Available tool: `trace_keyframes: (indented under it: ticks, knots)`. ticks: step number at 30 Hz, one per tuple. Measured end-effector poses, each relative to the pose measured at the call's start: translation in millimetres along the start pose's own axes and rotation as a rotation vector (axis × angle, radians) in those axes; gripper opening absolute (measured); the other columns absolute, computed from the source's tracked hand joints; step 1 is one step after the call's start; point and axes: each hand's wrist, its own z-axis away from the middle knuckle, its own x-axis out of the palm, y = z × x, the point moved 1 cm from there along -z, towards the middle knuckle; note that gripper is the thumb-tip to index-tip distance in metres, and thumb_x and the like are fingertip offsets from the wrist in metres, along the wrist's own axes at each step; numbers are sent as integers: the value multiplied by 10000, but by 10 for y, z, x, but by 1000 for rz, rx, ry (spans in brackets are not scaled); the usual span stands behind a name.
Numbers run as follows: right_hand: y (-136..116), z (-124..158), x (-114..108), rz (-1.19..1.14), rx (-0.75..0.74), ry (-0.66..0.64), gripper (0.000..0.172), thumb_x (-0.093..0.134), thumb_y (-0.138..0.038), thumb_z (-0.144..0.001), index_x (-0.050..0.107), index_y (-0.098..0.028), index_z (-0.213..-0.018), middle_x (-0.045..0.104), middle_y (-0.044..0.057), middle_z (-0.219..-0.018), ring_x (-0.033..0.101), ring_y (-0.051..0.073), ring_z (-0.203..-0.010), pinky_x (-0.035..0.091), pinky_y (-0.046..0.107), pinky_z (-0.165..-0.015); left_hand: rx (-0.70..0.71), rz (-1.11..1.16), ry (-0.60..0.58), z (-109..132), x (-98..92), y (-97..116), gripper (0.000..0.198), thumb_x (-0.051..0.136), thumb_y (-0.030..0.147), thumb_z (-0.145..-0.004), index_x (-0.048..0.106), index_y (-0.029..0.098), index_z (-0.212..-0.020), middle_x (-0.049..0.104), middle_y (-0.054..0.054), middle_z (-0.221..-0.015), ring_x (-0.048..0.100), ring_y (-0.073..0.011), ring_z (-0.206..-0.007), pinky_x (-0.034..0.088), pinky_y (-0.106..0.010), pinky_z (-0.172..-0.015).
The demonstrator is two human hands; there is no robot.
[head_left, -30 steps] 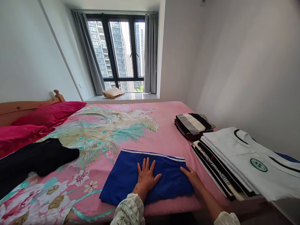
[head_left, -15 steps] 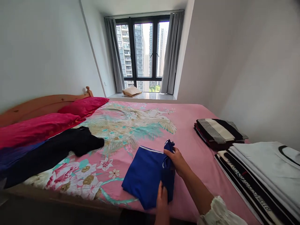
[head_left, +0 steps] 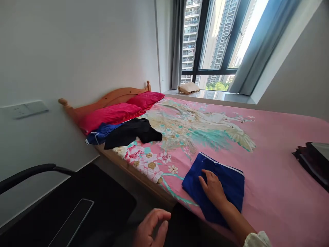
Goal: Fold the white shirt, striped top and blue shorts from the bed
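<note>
My right hand [head_left: 214,188] rests flat on a folded blue garment [head_left: 232,183] with a white stripe along its far edge. The fingers lie loosely spread on the cloth and do not grip it. Off the near side of the bed, my left hand [head_left: 153,226] is in the air with nothing in it, thumb and curved fingers apart. Farther left, a black garment [head_left: 135,132] lies crumpled on the bed, partly over another blue garment [head_left: 102,132] with white trim.
Red pillows [head_left: 113,113] lean by the wooden headboard [head_left: 115,94]. A dark chair [head_left: 102,195] with a black armrest [head_left: 28,175] stands left of the bed, a phone-like slab [head_left: 73,223] on it. Dark folded clothes [head_left: 312,164] sit at the right edge.
The view has swung left. My right hand has let go of the bunched part and now lies on the blue garment, which is flat. My left hand has left the cloth and moved leftward.
</note>
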Motion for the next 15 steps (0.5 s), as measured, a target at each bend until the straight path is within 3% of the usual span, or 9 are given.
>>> trace_keyframes:
  ticks: [2, 4, 6, 9, 12, 15]
  knots:
    - [144, 93, 90, 115, -62, 6, 440, 395, -424, -877, 561, -123, -1152, 571, 151, -1165, 520, 298, -1104, 403, 477, -973, 103, -206, 128, -61, -613, 167, 229, 567, 431, -807, 691, 277, -922, 701, -21, -944, 634, -165, -903, 481, -218, -836]
    - [260, 133, 165, 165, -90, 22, 472, 351, -457, -898, 548, -126, -1170, 565, 144, -1178, 523, 291, -1103, 425, 465, -951, 67, -388, 316, -178, -1275, 108, 256, 559, 458, -797, 676, 271, -926, 694, -3, -979, 625, -173, -942, 461, -234, -883]
    - [328, 131, 218, 195, -109, 40, 489, 332, -474, -905, 538, -126, -1180, 561, 144, -1181, 519, 290, -1112, 431, 468, -949, -124, -534, 425, -310, -1916, -253, 337, 514, 505, -793, 654, 252, -966, 691, -8, -992, 629, -199, -935, 466, -278, -884]
    - [321, 113, 226, 184, -150, 41, 511, 320, -472, -911, 537, -94, -1178, 568, 166, -1161, 527, 291, -1106, 424, 477, -968, -458, -702, 348, -354, -2656, -1241, 585, 495, 517, -755, 520, 153, -1213, 632, -116, -1150, 594, -274, -1063, 461, -358, -902]
    - [166, 209, 77, 95, -230, 108, 508, 361, -457, -902, 524, -70, -1187, 561, 186, -1176, 498, 298, -1161, 388, 490, -1018, -660, -876, 178, -100, -2988, -2269, 949, 577, 546, -632, 295, 46, -1387, 452, -217, -1366, 451, -347, -1247, 396, -415, -985]
    - [-25, 529, -202, -36, -367, 229, 356, 456, -365, -886, 548, -148, -1154, 541, 140, -1236, 452, 277, -1235, 349, 482, -1059, -739, -901, 158, 268, -3007, -2894, 1016, 602, 529, -585, 262, 29, -1401, 452, -244, -1356, 402, -389, -1279, 377, -458, -989]
